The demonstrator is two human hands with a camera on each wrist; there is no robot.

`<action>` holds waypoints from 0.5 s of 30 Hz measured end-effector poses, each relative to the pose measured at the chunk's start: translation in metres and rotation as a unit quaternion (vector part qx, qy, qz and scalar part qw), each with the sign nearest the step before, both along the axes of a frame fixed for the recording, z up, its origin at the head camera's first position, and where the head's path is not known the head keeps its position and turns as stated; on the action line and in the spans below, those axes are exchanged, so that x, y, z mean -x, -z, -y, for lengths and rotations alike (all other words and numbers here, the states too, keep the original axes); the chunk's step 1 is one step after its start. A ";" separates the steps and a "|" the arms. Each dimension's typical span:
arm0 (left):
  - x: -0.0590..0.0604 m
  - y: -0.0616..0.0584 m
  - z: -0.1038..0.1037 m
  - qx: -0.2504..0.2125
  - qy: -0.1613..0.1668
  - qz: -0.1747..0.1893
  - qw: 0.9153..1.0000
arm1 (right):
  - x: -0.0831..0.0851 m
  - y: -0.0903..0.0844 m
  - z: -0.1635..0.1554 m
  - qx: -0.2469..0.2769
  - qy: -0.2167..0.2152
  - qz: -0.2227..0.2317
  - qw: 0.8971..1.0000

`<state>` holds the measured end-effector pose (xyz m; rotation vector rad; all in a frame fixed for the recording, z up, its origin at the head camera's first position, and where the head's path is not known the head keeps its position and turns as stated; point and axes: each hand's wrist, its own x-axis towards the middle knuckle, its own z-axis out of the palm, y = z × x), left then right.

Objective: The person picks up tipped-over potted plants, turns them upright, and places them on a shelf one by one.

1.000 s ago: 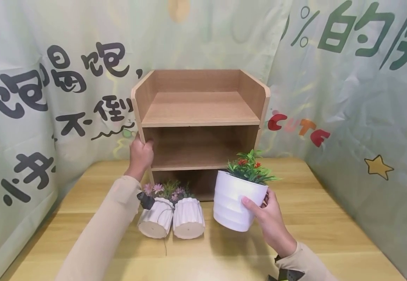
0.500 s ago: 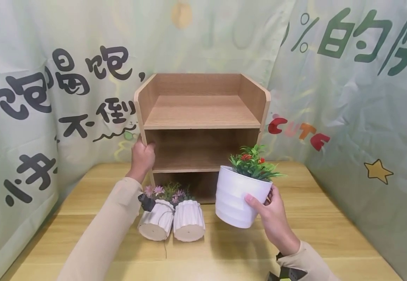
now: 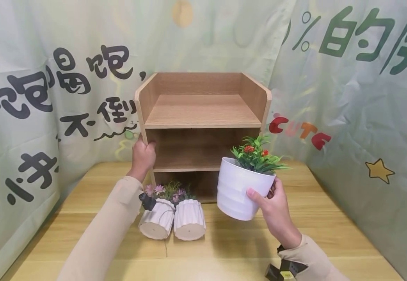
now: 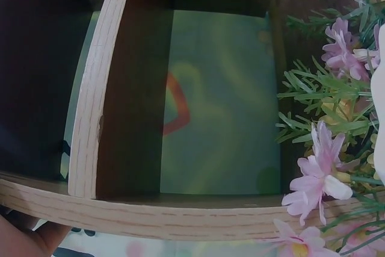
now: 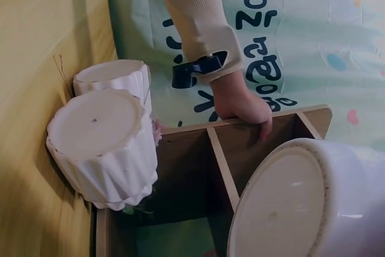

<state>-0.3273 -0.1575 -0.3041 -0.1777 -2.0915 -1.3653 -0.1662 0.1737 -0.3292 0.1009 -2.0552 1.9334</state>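
Observation:
A wooden shelf unit [image 3: 201,117] with three tiers stands at the back of the table. My left hand [image 3: 143,155] grips its left side panel at the middle tier; the same hand [image 5: 242,103] shows in the right wrist view. My right hand [image 3: 272,207] holds a smooth white pot [image 3: 240,188] with a green plant and red flowers [image 3: 256,154], lifted off the table in front of the shelf's lower right. Two ribbed white pots [image 3: 172,218] with pink flowers [image 3: 164,190] lie on their sides in front of the bottom tier.
The wooden table [image 3: 329,226] is bordered by a green printed curtain [image 3: 358,101] at the back and on both sides. In the left wrist view the shelf's edge [image 4: 96,124] and pink flowers [image 4: 325,167] fill the frame.
My right hand has raised the smooth white pot slightly, up and toward the shelf. The left hand has stayed on the side panel.

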 end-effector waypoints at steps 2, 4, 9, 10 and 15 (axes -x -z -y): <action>0.000 0.000 0.000 -0.001 0.000 0.001 1.000 | 0.001 -0.002 -0.001 -0.005 0.001 -0.009 1.000; 0.000 0.000 0.000 -0.002 -0.001 0.001 1.000 | 0.002 -0.004 -0.002 -0.011 0.004 -0.018 1.000; 0.000 0.000 0.000 -0.002 -0.003 0.002 1.000 | 0.002 -0.010 -0.003 -0.027 0.009 -0.031 0.999; 0.000 0.000 0.000 -0.002 -0.002 0.003 1.000 | 0.002 -0.012 -0.003 -0.028 0.009 -0.032 0.999; 0.000 0.000 0.000 -0.001 0.002 0.009 1.000 | 0.003 -0.018 -0.003 -0.029 0.005 -0.042 0.999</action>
